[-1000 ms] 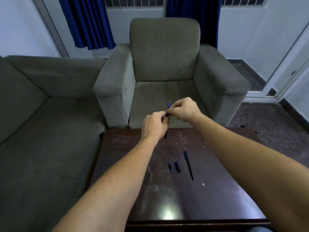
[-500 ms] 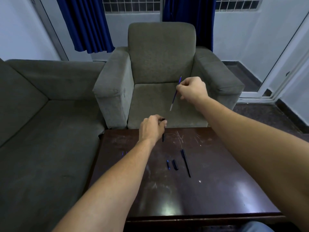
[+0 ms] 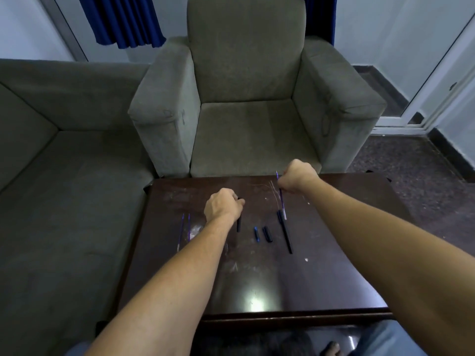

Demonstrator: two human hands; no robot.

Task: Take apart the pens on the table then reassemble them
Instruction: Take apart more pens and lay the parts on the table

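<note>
My left hand (image 3: 223,208) grips a black pen barrel (image 3: 238,223) low over the dark table (image 3: 334,278). My right hand (image 3: 298,177) pinches a thin blue ink refill (image 3: 282,201), whose tip points down toward the table. A long black pen barrel (image 3: 285,233) lies just below that tip. Between the hands lie a small blue cap piece (image 3: 256,233) and a short black piece (image 3: 267,234). Two more thin blue refills (image 3: 183,229) lie left of my left forearm.
A grey armchair (image 3: 246,104) stands right behind the table's far edge. A grey sofa (image 3: 64,176) runs along the left side. Blue curtains (image 3: 123,21) hang at the back, and a bare foot (image 3: 331,349) shows under the near edge.
My right hand pulled the refill out of the barrel, lifted it up and right, then lowered it toward the table. My left hand came down to the table with the barrel.
</note>
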